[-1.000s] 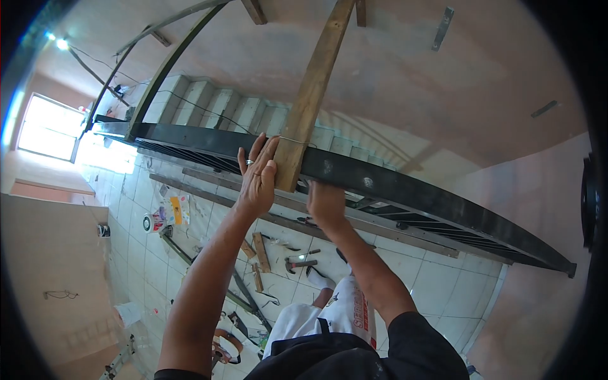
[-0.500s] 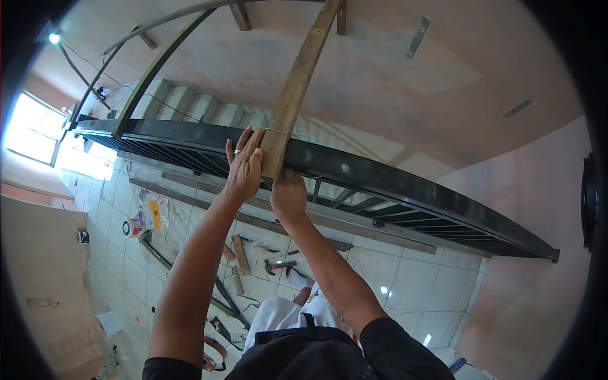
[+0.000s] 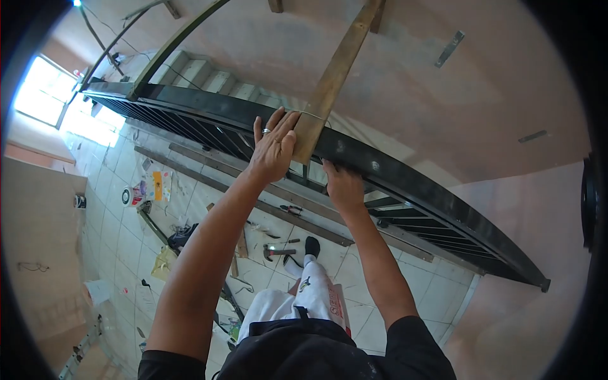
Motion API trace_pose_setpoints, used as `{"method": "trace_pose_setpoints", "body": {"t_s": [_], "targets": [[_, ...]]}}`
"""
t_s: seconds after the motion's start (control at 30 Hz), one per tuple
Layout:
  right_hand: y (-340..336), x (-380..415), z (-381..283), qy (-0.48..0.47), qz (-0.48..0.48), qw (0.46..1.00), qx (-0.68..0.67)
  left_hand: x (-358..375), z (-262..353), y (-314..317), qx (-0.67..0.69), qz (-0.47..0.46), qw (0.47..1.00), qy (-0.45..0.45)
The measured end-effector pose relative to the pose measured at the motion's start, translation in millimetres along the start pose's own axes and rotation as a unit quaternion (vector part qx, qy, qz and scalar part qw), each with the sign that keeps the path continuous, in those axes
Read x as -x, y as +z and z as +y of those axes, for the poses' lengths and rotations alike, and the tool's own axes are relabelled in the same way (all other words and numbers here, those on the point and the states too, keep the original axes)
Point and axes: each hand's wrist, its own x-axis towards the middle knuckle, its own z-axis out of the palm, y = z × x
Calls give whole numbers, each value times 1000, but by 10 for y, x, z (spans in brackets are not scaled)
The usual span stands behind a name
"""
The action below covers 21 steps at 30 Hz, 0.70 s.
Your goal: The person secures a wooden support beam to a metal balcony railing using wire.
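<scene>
A long black metal railing (image 3: 392,172) runs across the view, with a wooden plank (image 3: 326,88) standing against it. Thin wire (image 3: 313,116) passes around the plank at the rail's top edge. My left hand (image 3: 273,151), a ring on one finger, rests on the rail just left of the plank. Its fingers are stretched out and the thumb lies by the plank's edge. To the right of the plank's lower end, my right hand (image 3: 345,187) is curled up under the rail. Its fingertips are partly hidden there.
Stairs (image 3: 218,82) rise behind the railing, beside a pinkish wall (image 3: 506,82). On the tiled floor lie a hammer (image 3: 278,251), pliers (image 3: 291,209), long metal bars (image 3: 190,171) and a white tub (image 3: 131,196). Curved metal bars (image 3: 174,47) stand at the upper left.
My right hand has shifted right along the rail, away from the plank's lower end. My left hand stays beside the plank. The view has moved, and a dark-socked foot now shows below.
</scene>
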Motion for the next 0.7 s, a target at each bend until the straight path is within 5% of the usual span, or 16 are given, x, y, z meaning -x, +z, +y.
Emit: {"method": "trace_pose_setpoints", "body": {"t_s": [0.27,0.47,0.53,0.7], "targets": [[-3,-14,30,6,116,993,28,-23,28,-55,5,-19,1000,-18],[-77,12,-434,8,-42,999,-12,0,36,-11,3,1,1000,-7],[-334,172,-696,123,-134,978,-104,2,66,-41,9,-8,1000,-10],[-378,174,-751,184,-122,946,-235,3,53,-31,16,-8,1000,-10]]}}
